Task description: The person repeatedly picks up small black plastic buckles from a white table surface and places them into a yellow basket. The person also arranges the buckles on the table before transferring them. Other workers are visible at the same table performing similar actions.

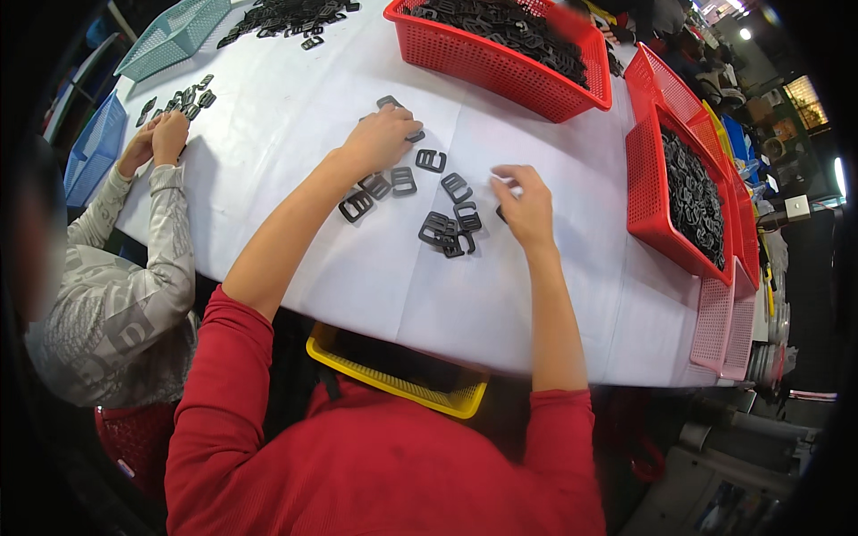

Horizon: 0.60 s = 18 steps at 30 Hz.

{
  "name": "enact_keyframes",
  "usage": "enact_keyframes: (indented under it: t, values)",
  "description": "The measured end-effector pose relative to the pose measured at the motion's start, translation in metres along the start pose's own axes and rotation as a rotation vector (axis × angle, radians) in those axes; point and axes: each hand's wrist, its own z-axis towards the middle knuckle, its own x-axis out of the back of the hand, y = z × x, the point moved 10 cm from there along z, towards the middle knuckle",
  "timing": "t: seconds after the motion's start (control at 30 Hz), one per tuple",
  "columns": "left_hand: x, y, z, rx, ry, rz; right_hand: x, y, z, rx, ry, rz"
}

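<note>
My left hand (382, 141) reaches over the white table with its fingers curled down on a black plastic buckle (415, 137); the fingers partly hide it. Another buckle (389, 102) shows just beyond the knuckles. Right of it, my right hand (524, 204) hovers low with thumb and index finger apart. A small dark piece (500, 213) peeks out beside its palm; whether it is held or lies on the table I cannot tell. Between my hands several slotted buckles lie loose, one single buckle (431, 161) and an overlapping cluster (445, 233) nearer to me.
Red baskets full of black buckles stand at the far side (500, 67) and at the right (657, 196). A pink basket (715, 326) is at the near right corner, a yellow basket (393, 380) below the table edge. At left, a co-worker's hands (161, 138) handle buckles.
</note>
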Motion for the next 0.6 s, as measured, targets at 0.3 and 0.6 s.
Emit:
enact_keyframes:
  t: [0.3, 0.6]
  values:
    - [0.007, 0.050, -0.023, -0.029, 0.098, -0.173, -0.030, -0.006, 0.004, 0.149, 0.032, -0.370]
    - [-0.019, 0.068, -0.030, -0.100, 0.140, -0.151, -0.019, -0.033, -0.037, 0.334, -0.224, -0.141]
